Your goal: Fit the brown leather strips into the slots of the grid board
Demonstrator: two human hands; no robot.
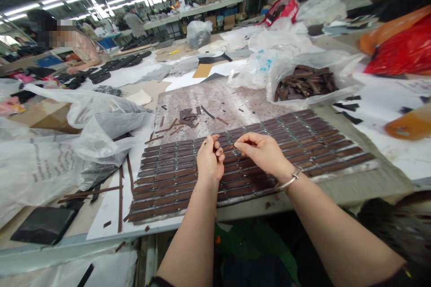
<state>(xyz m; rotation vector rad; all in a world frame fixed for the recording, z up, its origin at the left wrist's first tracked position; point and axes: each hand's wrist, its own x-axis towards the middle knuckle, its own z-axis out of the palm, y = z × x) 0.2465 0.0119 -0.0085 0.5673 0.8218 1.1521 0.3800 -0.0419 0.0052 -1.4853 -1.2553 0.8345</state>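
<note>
Spreading in close rows near the edge of the table [380,184], the brown strips [168,188] lie beneath both my hands; thumb and forefinger of my right hand [264,152] meet in a narrow pinch, and my left hand [209,166], near it, has curled fingers, but I cannot tell whether either holds anything. Beyond the rows, loose offcuts [188,116] sit on a mottled board [212,94], with brown pieces [308,83] in an open plastic bag [346,68] behind, rightward; farther left, a co-worker [89,49] sits near dark items [111,67].
</note>
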